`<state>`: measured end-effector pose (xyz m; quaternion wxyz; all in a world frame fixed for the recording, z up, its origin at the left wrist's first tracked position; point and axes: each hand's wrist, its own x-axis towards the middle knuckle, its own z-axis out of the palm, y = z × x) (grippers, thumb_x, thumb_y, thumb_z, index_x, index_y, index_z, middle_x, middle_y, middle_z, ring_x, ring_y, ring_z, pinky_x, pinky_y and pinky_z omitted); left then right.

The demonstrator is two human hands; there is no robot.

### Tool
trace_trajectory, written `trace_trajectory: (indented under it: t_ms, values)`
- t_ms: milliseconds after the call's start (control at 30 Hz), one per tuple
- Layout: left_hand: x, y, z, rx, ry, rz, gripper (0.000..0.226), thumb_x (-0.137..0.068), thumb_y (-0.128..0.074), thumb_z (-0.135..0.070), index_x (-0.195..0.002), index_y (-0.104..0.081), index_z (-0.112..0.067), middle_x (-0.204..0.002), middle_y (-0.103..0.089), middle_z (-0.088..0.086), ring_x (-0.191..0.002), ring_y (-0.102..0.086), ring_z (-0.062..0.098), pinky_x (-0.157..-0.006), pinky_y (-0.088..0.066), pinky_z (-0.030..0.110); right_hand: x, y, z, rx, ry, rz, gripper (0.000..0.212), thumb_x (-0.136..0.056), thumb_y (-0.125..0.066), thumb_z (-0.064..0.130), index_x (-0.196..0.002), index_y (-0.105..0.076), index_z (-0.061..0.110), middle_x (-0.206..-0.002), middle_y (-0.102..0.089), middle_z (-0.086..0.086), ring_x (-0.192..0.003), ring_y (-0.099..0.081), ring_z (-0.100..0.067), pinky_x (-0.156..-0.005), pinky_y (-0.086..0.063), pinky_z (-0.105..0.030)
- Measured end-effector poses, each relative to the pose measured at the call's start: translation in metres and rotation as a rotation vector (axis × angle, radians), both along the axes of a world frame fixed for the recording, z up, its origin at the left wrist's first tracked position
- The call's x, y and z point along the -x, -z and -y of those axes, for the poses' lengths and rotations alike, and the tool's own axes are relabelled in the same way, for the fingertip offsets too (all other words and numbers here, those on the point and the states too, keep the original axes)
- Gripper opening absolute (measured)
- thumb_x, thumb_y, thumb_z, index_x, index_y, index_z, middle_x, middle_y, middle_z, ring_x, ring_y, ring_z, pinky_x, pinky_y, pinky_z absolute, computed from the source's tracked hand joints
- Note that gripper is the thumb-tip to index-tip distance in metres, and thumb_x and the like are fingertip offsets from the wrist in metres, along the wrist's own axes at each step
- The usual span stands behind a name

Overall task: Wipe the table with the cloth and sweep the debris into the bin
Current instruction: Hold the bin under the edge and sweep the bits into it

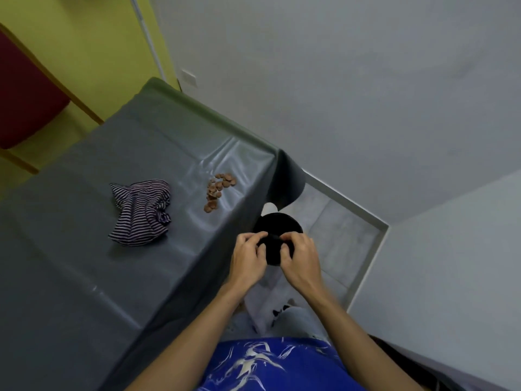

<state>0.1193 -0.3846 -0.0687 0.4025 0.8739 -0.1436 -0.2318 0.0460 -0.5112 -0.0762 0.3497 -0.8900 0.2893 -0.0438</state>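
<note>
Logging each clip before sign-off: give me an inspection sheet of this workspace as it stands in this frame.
Surface: table under a glossy grey cover, creased near the far right corner.
Job's things: striped cloth lying crumpled on the table, untouched; brown debris in a loose pile to its right, near the edge; black-lined bin on the floor beside the table.
Clutter: nothing seen.
Grippers: left hand and right hand both pinch the bin's black liner at the near rim.
Cables: nothing seen.
Surroundings: grey floor, white walls, a yellow wall with a dark red chair at far left.
</note>
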Motion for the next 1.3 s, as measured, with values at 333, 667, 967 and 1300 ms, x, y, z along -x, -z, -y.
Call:
trace_trajectory:
  t_ms: [333, 667, 967, 1300]
  values:
    - [-0.006, 0.078, 0.05, -0.167, 0.034, -0.173, 0.039, -0.1, -0.049, -0.026, -0.138, -0.053, -0.018, -0.129, -0.061, 0.012, -0.12, -0.057, 0.025, -0.103, -0.044, 0.033, 0.011, 0.075, 0.058, -0.204, 0.069, -0.141, 0.047, -0.098, -0.043, 0.035, -0.141, -0.05, 0.016, -0.13, -0.063, -0.007, -0.118, -0.058, -0.023, -0.097, -0.05, -0.041]
    - [-0.037, 0.261, 0.068, -0.368, 0.075, -0.286, 0.052, -0.102, -0.042, -0.031, -0.152, -0.03, -0.02, -0.143, -0.051, 0.013, -0.129, -0.049, 0.031, -0.107, -0.037, 0.032, 0.009, 0.269, 0.12, -0.324, 0.117, -0.426, 0.059, -0.101, -0.033, 0.054, -0.156, -0.019, 0.036, -0.157, -0.026, -0.022, -0.145, -0.025, -0.037, -0.117, -0.028, -0.049]
    - [-0.055, 0.426, 0.085, -0.497, -0.031, -0.362, 0.05, -0.102, -0.041, -0.027, -0.152, -0.03, -0.027, -0.14, -0.042, 0.026, -0.124, -0.047, 0.038, -0.106, -0.036, 0.037, -0.011, 0.434, 0.148, -0.348, 0.164, -0.458, 0.055, -0.099, -0.032, 0.06, -0.152, -0.019, 0.051, -0.16, -0.017, -0.022, -0.14, -0.035, -0.041, -0.115, -0.033, -0.052]
    - [-0.075, 0.527, 0.097, -0.386, -0.256, -0.419, 0.06, -0.1, -0.04, -0.013, -0.151, -0.025, -0.041, -0.149, -0.042, 0.014, -0.131, -0.045, 0.036, -0.106, -0.036, 0.033, -0.036, 0.521, 0.162, -0.359, 0.09, -0.522, 0.084, -0.098, -0.053, 0.034, -0.152, 0.009, 0.05, -0.127, -0.052, -0.023, -0.107, -0.059, -0.041, -0.095, -0.05, -0.049]
